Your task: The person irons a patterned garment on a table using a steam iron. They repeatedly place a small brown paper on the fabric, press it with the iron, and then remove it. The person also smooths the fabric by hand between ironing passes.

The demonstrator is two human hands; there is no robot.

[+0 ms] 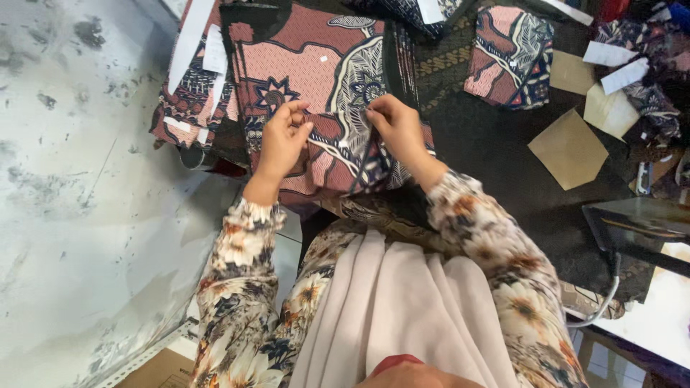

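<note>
**Both hands pinch the patterned cloth**

The pink-and-navy batik piece (323, 93) lies directly beneath both hands, its length running away from the person. The left hand (282, 140) and right hand (397, 129) each pinch a fold — equally near, no gap. Another folded piece (509, 57) sits beyond the right hand.

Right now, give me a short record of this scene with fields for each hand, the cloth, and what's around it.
left hand: pinching the edge of the patterned cloth, fingers closed on it
right hand: gripping the same cloth at a fold
patterned cloth: pink and maroon with dark blue and white motifs, lying on a dark table
folded cloth: same pattern, farther back on the right
brown paper pieces: flat on the table, right side
stacked cloth: piled at the left edge
floor: grey, stained
</note>
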